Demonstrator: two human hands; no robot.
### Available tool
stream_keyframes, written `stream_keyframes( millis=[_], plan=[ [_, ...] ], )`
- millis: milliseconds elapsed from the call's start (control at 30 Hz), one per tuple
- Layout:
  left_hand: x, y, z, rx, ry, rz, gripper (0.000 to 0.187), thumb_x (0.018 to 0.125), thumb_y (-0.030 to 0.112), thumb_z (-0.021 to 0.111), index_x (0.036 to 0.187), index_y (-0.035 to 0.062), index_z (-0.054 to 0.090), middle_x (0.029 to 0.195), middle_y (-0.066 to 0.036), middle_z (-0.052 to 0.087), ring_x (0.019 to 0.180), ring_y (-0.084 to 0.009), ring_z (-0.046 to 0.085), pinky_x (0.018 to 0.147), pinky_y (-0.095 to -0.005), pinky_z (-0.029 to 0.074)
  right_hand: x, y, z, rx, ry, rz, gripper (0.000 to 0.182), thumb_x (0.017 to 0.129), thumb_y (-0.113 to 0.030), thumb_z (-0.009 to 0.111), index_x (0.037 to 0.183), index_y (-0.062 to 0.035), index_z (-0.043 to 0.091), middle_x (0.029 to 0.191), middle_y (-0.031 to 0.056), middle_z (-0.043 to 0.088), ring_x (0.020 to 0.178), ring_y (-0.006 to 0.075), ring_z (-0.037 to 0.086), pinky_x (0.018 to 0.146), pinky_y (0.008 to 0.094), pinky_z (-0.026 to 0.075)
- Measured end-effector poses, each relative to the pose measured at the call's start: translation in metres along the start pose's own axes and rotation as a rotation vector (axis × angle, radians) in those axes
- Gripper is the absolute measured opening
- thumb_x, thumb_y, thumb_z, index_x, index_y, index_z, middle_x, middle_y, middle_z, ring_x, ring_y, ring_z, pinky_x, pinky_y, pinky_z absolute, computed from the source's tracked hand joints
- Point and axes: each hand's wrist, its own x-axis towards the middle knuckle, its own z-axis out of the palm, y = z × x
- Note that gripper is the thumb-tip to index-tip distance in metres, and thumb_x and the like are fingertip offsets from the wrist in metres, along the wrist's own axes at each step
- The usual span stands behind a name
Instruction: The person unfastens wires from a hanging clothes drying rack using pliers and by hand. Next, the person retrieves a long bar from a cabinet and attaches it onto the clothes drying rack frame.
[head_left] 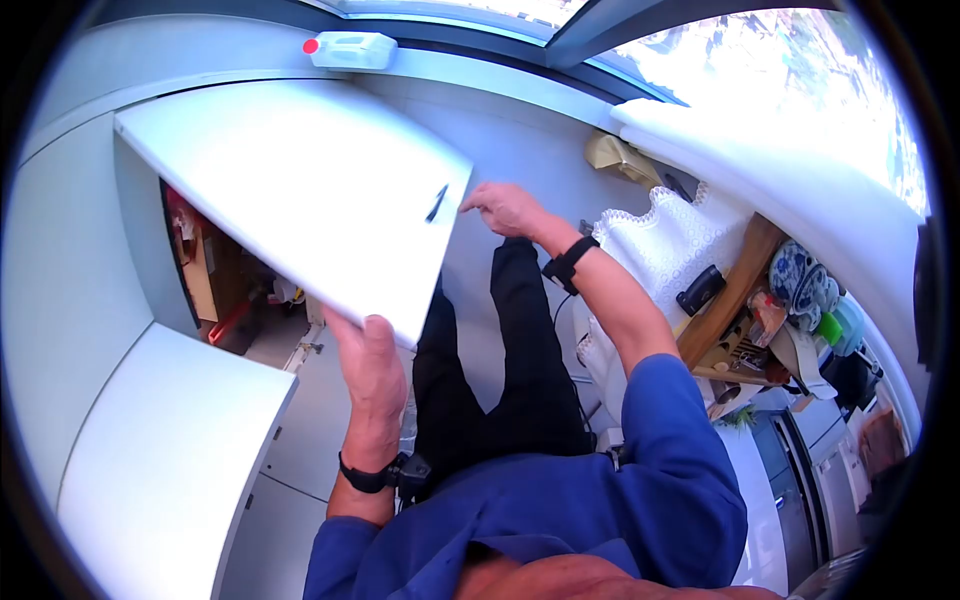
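Note:
A white cabinet door (300, 190) with a small dark handle (437, 204) stands swung out in front of me. My left hand (370, 370) is closed around its near lower corner, the thumb along the edge and the other fingers hidden by the panel. At the door's right edge is my right hand (505, 208), fingers loosely bent and apart, one fingertip right at the edge beside the handle. Behind the door, the cabinet interior (235, 290) shows brown and red items.
A second white panel (170, 440) juts out at lower left. A plastic jug with a red cap (350, 50) lies on the window ledge. At right, a white lace cloth (655, 240), a black case (700, 290) and a wooden shelf with blue-patterned dishes (792, 272) stand close to my right arm.

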Motion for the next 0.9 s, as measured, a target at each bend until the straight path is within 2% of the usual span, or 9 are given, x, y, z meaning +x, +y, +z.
stream_keyframes(
  millis=[33, 67, 100, 267, 400, 633, 700, 833, 900],
  plan=[
    [0.001, -0.007, -0.008, 0.163, -0.004, -0.003, 0.081, 0.088, 0.033, 0.066, 0.144, -0.0031, 0.021, 0.14, -0.017, 0.037, 0.129, -0.0267, 0.039, 0.109, -0.0382, 0.029, 0.004, 0.006, -0.001, -0.06, -0.176, 0.03, 0.037, 0.079, -0.003, 0.047, 0.104, -0.0151, 0.071, 0.107, 0.0133, 0.066, 0.1, 0.034, 0.062, 0.087, 0.0401, 0.051],
    [-0.003, -0.014, -0.011, 0.192, 0.159, -0.06, 0.061, 0.093, 0.014, 0.057, 0.143, -0.0039, 0.027, 0.135, -0.017, 0.046, 0.125, -0.028, 0.047, 0.106, -0.0382, 0.036, 0.009, 0.022, -0.002, -0.108, -0.017, 0.1, 0.034, 0.08, -0.006, 0.048, 0.104, -0.0141, 0.071, 0.106, 0.0139, 0.067, 0.101, 0.0342, 0.063, 0.087, 0.0421, 0.051],
    [-0.006, -0.014, -0.015, 0.164, 0.204, -0.099, 0.053, 0.094, 0.009, 0.053, 0.14, -0.0056, 0.032, 0.13, -0.019, 0.05, 0.118, -0.0283, 0.052, 0.103, -0.0372, 0.039, 0.024, 0.053, -0.003, -0.155, 0.128, 0.171, 0.033, 0.08, -0.006, 0.049, 0.103, -0.0131, 0.071, 0.106, 0.0147, 0.067, 0.101, 0.0346, 0.063, 0.088, 0.0426, 0.051],
    [-0.014, -0.018, -0.049, 0.229, 0.232, -0.143, 0.052, 0.093, 0.013, 0.051, 0.137, -0.0084, 0.032, 0.13, -0.02, 0.048, 0.114, -0.0273, 0.052, 0.101, -0.0389, 0.039, 0.06, 0.157, -0.065, -0.423, 0.423, 0.521, 0.032, 0.084, -0.01, 0.048, 0.11, -0.0092, 0.067, 0.116, 0.0198, 0.062, 0.102, 0.0381, 0.061, 0.091, 0.0448, 0.049],
    [-0.024, -0.025, -0.064, 0.175, 0.281, -0.091, 0.051, 0.092, 0.007, 0.055, 0.138, -0.0054, 0.034, 0.127, -0.023, 0.05, 0.111, -0.0324, 0.056, 0.094, -0.0425, 0.047, 0.072, 0.23, -0.109, -0.601, 0.489, 0.549, 0.041, 0.086, -0.01, 0.047, 0.126, -0.0064, 0.057, 0.133, 0.0176, 0.053, 0.122, 0.0346, 0.05, 0.104, 0.0414, 0.04],
    [-0.036, -0.013, -0.089, 1.078, -0.023, 0.182, 0.057, 0.088, -0.002, 0.06, 0.139, 0.0104, 0.038, 0.122, -0.03, 0.049, 0.104, -0.0429, 0.057, 0.085, -0.0551, 0.049, 0.06, 0.292, -0.098, -0.626, 0.41, 0.685, 0.051, 0.085, -0.007, 0.05, 0.136, -0.0055, 0.047, 0.144, 0.0167, 0.042, 0.133, 0.0329, 0.041, 0.111, 0.0392, 0.034],
    [-0.024, -0.009, -0.07, 1.45, -0.217, 0.552, 0.062, 0.086, -0.004, 0.062, 0.14, 0.0118, 0.036, 0.121, -0.028, 0.048, 0.106, -0.0423, 0.056, 0.085, -0.0536, 0.05, 0.061, 0.307, -0.095, -0.62, 0.407, 0.686, 0.057, 0.084, -0.005, 0.052, 0.14, -0.0063, 0.042, 0.146, 0.0167, 0.04, 0.136, 0.0332, 0.037, 0.112, 0.0386, 0.032],
    [-0.042, -0.011, -0.101, 1.281, -0.17, 0.279, 0.071, 0.082, -0.008, 0.065, 0.141, 0.0139, 0.033, 0.122, -0.027, 0.047, 0.106, -0.041, 0.056, 0.086, -0.0533, 0.05, 0.054, 0.331, -0.086, -0.764, 0.34, 0.561, 0.062, 0.084, -0.006, 0.05, 0.144, -0.0072, 0.036, 0.153, 0.0172, 0.027, 0.14, 0.0336, 0.031, 0.113, 0.0382, 0.031],
    [-0.04, -0.009, -0.092, 1.506, -0.182, 0.453, 0.075, 0.079, -0.01, 0.068, 0.141, 0.0142, 0.034, 0.12, -0.026, 0.048, 0.104, -0.0401, 0.056, 0.085, -0.0525, 0.051, 0.046, 0.336, -0.08, -0.79, 0.323, 0.564, 0.063, 0.085, -0.006, 0.049, 0.146, -0.0075, 0.033, 0.155, 0.0171, 0.022, 0.142, 0.0332, 0.028, 0.114, 0.0382, 0.03]
  ],
)
